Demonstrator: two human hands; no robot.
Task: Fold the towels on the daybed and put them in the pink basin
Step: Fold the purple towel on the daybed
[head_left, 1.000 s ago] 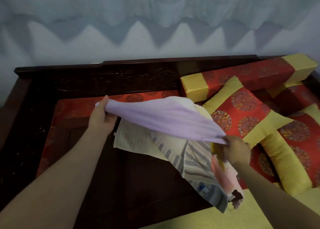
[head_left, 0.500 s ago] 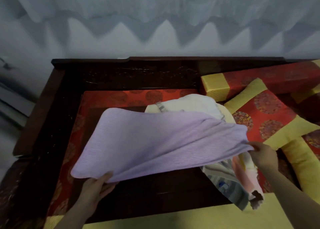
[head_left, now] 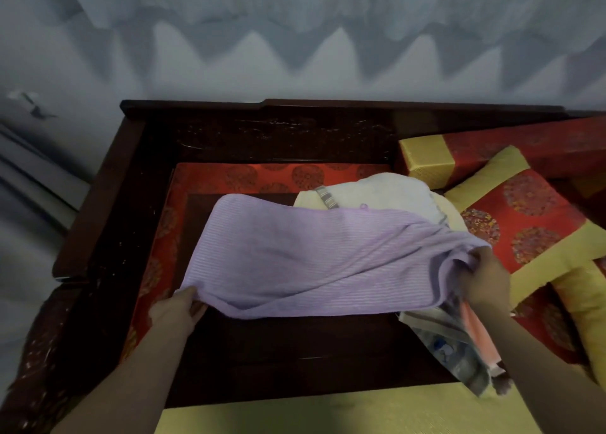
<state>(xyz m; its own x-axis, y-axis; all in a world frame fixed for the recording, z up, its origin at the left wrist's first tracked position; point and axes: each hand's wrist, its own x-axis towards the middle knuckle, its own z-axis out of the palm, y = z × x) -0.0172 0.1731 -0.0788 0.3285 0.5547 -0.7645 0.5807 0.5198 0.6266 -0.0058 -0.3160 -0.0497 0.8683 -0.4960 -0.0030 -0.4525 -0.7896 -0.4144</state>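
Held taut in the air 1 second ago, the lilac towel (head_left: 311, 259) now sags over the daybed (head_left: 262, 128) and the other towels (head_left: 387, 190), left hand (head_left: 177, 312) pinching its near corner, right hand (head_left: 485, 279) clutching its bunched end (no basin in view), ready for folding.

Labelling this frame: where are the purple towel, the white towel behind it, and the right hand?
purple towel (head_left: 311, 259): head view, middle of its spread surface.
white towel (head_left: 387, 190): head view, top of the heap.
right hand (head_left: 485, 282): head view, back of the hand gripping the purple towel.
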